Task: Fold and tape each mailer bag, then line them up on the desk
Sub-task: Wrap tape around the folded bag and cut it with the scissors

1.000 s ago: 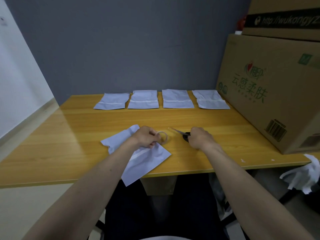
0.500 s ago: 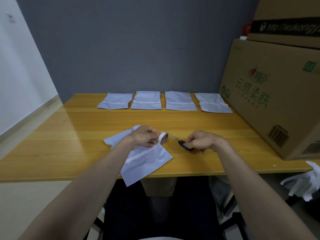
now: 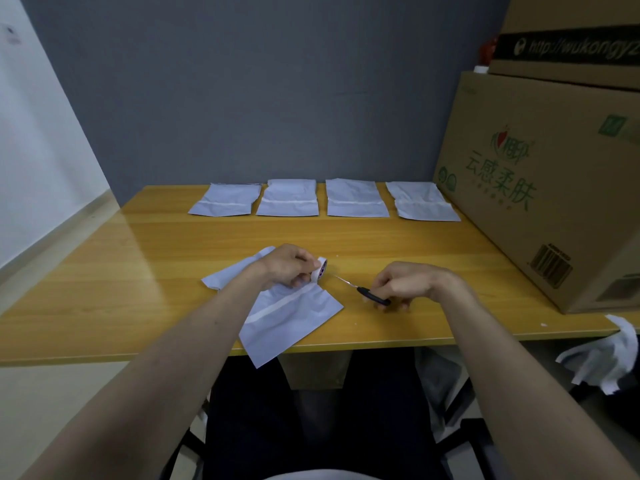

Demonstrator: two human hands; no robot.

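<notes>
1. The bag (image 3: 294, 317) being worked lies skewed under the left hand (image 3: 287, 266), and its nearest corner hangs past the front edge of the desk (image 3: 138, 306). A tug on the tape could, I judge, drag the whole bag off that edge, since only the heel of the hand seems to weigh it down.
2. The left fingers are curled, pinching the tape roll (image 3: 320, 268) upright just above the bag's fold strip. If the free tape end sticks to a fingertip or to itself, the strip may go on crooked.
3. The right hand (image 3: 408, 284) is curled around the black handles of the scissors (image 3: 367, 293); the blades point toward the left fingertips and sit close to the roll. Cutting this near risks nicking a finger or the bag.
4. Right of the right fingers the desk runs bare up to the cardboard box (image 3: 540, 188), which blocks any wider swing.
5. Beyond both hands lies open wood, then 4 finished bags (image 3: 323, 200) in a row along the back edge. Room for a 5th seems left only at the row's left end.
</notes>
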